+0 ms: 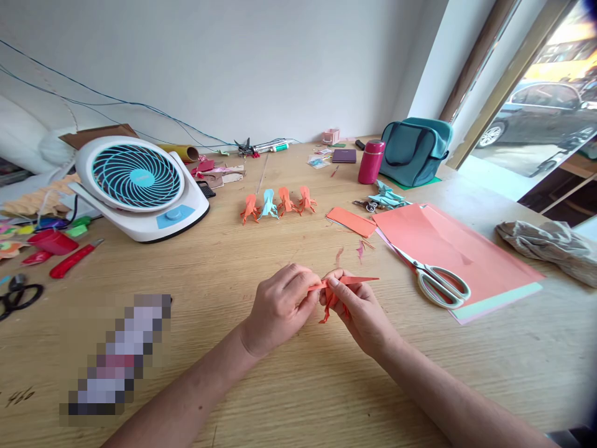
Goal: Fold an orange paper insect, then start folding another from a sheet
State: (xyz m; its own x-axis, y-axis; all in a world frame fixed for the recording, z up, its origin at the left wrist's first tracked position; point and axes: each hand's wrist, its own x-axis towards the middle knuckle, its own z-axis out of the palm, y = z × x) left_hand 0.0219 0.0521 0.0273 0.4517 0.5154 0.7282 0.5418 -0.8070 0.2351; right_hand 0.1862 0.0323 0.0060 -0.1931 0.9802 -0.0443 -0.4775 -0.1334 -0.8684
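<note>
Between my two hands is an orange folded-paper figure [330,302], with thin pointed strips sticking out and leg-like points hanging below. My left hand [285,306] pinches the strip at its left end. The fingers of my right hand [357,306] are closed round the body, thumb on top, and one long point juts out to the right. Beyond my hands stand several finished paper figures in a row, among them a light blue figure [268,204] and an orange figure [305,199]. Parts of the held figure are hidden by my fingers.
Scissors [441,283] lie on orange paper sheets [448,242] at the right, near orange strips [351,221]. A fan [140,186], a red cutter knife [72,260] and a blurred-out object [121,354] are at left. A pink flask [372,163] and a teal bag [415,152] stand behind.
</note>
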